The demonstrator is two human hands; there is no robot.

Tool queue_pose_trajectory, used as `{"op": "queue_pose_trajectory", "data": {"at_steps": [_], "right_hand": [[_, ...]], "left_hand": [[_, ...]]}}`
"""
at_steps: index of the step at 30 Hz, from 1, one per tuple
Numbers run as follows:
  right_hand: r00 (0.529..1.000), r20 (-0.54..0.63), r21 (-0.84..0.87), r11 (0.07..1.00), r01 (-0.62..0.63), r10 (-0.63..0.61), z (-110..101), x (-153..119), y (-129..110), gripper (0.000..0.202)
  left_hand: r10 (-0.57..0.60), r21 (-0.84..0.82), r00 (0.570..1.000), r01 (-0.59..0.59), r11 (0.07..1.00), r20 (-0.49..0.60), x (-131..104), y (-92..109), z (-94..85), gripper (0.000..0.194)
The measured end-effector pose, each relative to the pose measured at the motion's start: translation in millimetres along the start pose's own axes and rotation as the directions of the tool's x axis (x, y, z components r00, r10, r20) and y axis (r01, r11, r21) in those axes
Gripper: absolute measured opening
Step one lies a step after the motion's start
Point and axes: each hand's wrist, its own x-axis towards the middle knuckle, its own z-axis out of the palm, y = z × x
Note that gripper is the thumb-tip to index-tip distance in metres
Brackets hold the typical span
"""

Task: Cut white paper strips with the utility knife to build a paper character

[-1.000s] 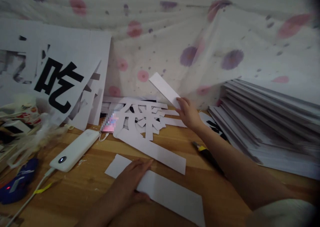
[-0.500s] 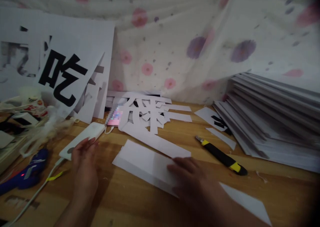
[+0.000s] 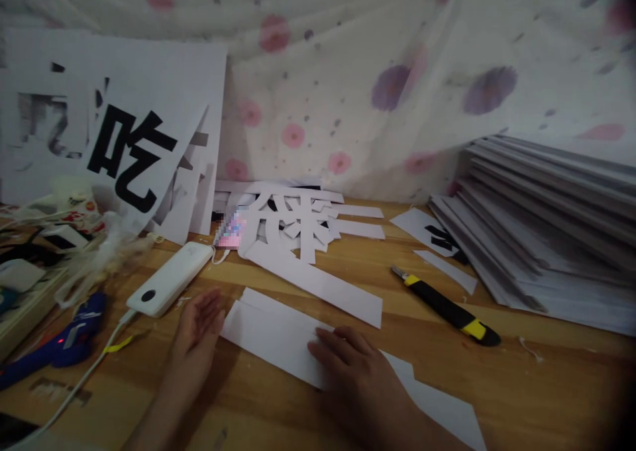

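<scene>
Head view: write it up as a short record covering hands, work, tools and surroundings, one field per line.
Left hand: loosely open beside the left end of the white strips; contact unclear
Right hand: fingers over the strips
White strips: overlapping, on the wooden table
Tools: black-and-yellow cutter to the right; blue glue gun to the left
Behind strips: white cut-out pieces
Far right: stacked white boards

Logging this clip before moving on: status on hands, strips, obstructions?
Right hand on overlapping white strips, grip unclear. Left hand open, near their left end. Utility knife lies apart; nothing visibly blocking.
</scene>
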Motion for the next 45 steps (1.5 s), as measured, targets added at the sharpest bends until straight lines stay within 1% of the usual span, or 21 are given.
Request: {"op": "queue_pose_trajectory", "data": {"at_steps": [3, 5, 7, 10, 11, 13, 15, 19, 22, 26, 28, 31, 36, 40, 45], "right_hand": [[0.996, 0.058, -0.043, 0.997, -0.065, 0.068, -2.5, -5.7, 9.9, 0.063], [0.988, 0.084, -0.048, 0.991, -0.123, 0.127, -8.3, -17.0, 20.2, 0.069], [0.976, 0.088, -0.025, 0.98, -0.199, 0.201, -14.8, -33.9, 32.0, 0.075], [0.93, 0.101, 0.018, 0.934, -0.358, 0.355, -19.1, -61.1, 46.0, 0.082], [0.911, 0.108, 0.025, 0.915, -0.404, 0.399, -18.4, -67.9, 48.5, 0.082], [0.88, 0.117, 0.03, 0.884, -0.466, 0.46, -14.5, -75.8, 49.8, 0.081], [0.867, 0.094, 0.031, 0.869, -0.494, 0.489, -9.8, -76.2, 47.9, 0.078], [0.871, 0.039, 0.056, 0.869, -0.491, 0.49, -9.3, -67.7, 43.7, 0.068], [0.88, 0.069, 0.073, 0.877, -0.474, 0.47, -16.4, -63.7, 44.7, 0.066], [0.891, 0.121, 0.087, 0.889, -0.449, 0.438, -21.3, -62.8, 47.1, 0.062], [0.895, 0.109, 0.079, 0.894, -0.441, 0.432, -20.1, -62.7, 47.0, 0.061], [0.9, 0.08, 0.065, 0.899, -0.433, 0.428, -18.2, -62.1, 47.0, 0.061], [0.905, 0.161, 0.063, 0.911, -0.407, 0.393, -22.1, -61.4, 48.8, 0.058], [0.9, 0.172, 0.035, 0.911, -0.411, 0.4, -23.7, -61.3, 47.8, 0.059], [0.91, 0.16, 0.031, 0.919, -0.393, 0.383, -23.6, -61.2, 45.9, 0.056]], "left_hand": [[-0.008, 0.068, 1.0, 0.007, 0.998, 0.024, -1.7, -1.6, -6.5, 0.05], [-0.005, 0.133, 0.998, -0.004, 0.991, 0.068, -4.7, -5.2, -12.3, 0.05], [0.019, 0.206, 0.986, -0.053, 0.977, 0.167, -8.5, -10.5, -19.2, 0.052], [0.053, 0.309, 0.935, -0.169, 0.936, 0.351, -12.7, -17.4, -27.4, 0.061], [0.057, 0.332, 0.92, -0.198, 0.922, 0.389, -13.1, -18.5, -28.6, 0.064], [0.068, 0.351, 0.908, -0.228, 0.908, 0.412, -11.9, -18.5, -27.6, 0.07], [0.085, 0.334, 0.912, -0.232, 0.913, 0.402, -8.9, -15.6, -23.3, 0.074], [0.067, 0.274, 0.918, -0.186, 0.944, 0.391, -2.4, -6.0, -13.2, 0.075], [0.052, 0.22, 0.917, -0.15, 0.964, 0.396, 1.2, -1.0, -9.2, 0.074], [0.05, 0.152, 0.905, -0.126, 0.98, 0.422, 5.6, -0.7, -8.1, 0.074], [0.044, 0.159, 0.903, -0.123, 0.98, 0.427, 6.9, -2.5, -8.6, 0.074], [0.066, 0.184, 0.895, -0.163, 0.969, 0.442, 7.1, -6.1, -9.9, 0.076], [0.094, 0.234, 0.876, -0.227, 0.945, 0.472, 5.0, -8.3, -11.5, 0.077], [0.085, 0.264, 0.884, -0.228, 0.937, 0.46, 2.9, -5.5, -10.2, 0.075], [0.082, 0.284, 0.892, -0.227, 0.931, 0.445, 0.9, -2.4, -7.8, 0.074]]}}
